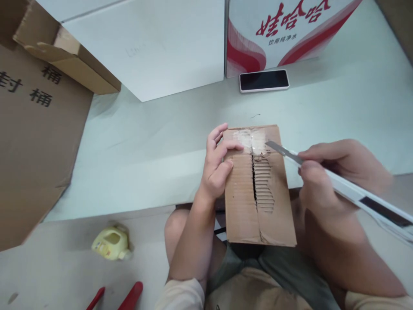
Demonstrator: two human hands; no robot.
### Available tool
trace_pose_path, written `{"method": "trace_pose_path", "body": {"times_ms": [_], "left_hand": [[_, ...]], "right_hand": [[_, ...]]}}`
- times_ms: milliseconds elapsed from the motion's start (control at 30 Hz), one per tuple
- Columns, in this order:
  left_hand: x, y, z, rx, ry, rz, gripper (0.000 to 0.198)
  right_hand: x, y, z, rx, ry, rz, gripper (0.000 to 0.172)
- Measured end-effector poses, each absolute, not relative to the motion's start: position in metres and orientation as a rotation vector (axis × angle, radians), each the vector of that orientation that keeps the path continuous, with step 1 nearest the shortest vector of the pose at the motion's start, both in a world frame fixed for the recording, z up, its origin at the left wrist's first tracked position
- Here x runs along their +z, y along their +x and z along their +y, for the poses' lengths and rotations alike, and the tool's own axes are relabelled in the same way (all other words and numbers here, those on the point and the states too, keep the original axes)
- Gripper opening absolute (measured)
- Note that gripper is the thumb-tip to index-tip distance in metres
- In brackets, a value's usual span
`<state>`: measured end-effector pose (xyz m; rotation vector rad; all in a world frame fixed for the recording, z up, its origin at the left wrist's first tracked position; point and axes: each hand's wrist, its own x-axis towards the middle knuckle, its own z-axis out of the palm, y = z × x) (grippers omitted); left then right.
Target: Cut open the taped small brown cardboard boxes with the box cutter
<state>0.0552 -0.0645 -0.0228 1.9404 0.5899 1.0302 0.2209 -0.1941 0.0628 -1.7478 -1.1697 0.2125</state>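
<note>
A small brown cardboard box [240, 189] lies over the table's near edge, with a dark slit down its middle seam and a torn patch of bare corrugation beside it. Whitish tape crosses its far end. My left hand [217, 165] grips the box's left side, fingers bent over the top face. In my right hand [332, 172] is a white utility knife [348, 187], its blade out and pointing left. The blade tip is over the right part of the tape; whether it touches cannot be made out.
A phone [264, 80] lies on the pale table [145, 172] beyond the small box. Behind stand a white box [161, 47] and a red-and-white carton [277, 34]. Large brown cartons [38, 129] fill the left. A yellow bottle [111, 243] and red handles [132, 297] are low left.
</note>
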Motion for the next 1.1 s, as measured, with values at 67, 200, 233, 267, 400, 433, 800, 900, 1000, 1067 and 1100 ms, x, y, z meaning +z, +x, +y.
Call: {"method": "trace_pose_path", "body": {"times_ms": [67, 200, 233, 267, 400, 433, 800, 900, 1000, 1067, 1100], "left_hand": [[-0.024, 0.057, -0.065, 1.028, 1.942, 0.602, 0.049], [-0.024, 0.059, -0.066, 1.044, 1.919, 0.581, 0.047], [-0.024, 0.059, -0.066, 1.043, 1.917, 0.573, 0.046], [-0.023, 0.058, -0.067, 1.039, 1.917, 0.568, 0.046], [-0.02, 0.057, -0.068, 0.994, 1.934, 0.594, 0.047], [-0.019, 0.056, -0.068, 0.986, 1.941, 0.601, 0.046], [-0.018, 0.057, -0.071, 0.985, 1.935, 0.61, 0.04], [-0.018, 0.057, -0.07, 0.97, 1.938, 0.638, 0.039], [-0.018, 0.056, -0.069, 0.973, 1.942, 0.65, 0.04], [-0.018, 0.056, -0.069, 0.977, 1.937, 0.642, 0.041], [-0.018, 0.056, -0.069, 0.978, 1.931, 0.634, 0.042]], "right_hand": [[0.06, 0.22, -0.188, 0.162, -1.77, -1.163, 0.004], [0.056, 0.219, -0.172, 0.17, -1.783, -1.268, 0.003], [0.055, 0.219, -0.17, 0.157, -1.793, -1.282, 0.004], [0.055, 0.219, -0.168, 0.131, -1.804, -1.288, 0.004], [0.052, 0.218, -0.167, 0.019, -1.845, -1.304, 0.004], [0.051, 0.218, -0.167, 0.015, -1.844, -1.315, 0.004], [0.055, 0.215, -0.165, 0.05, -1.889, -1.299, 0.002], [0.054, 0.215, -0.164, 0.059, -1.882, -1.307, 0.001], [0.051, 0.217, -0.165, 0.075, -1.842, -1.324, 0.002], [0.048, 0.218, -0.166, 0.128, -1.802, -1.366, 0.004], [0.047, 0.219, -0.167, 0.159, -1.784, -1.389, 0.004]]}}
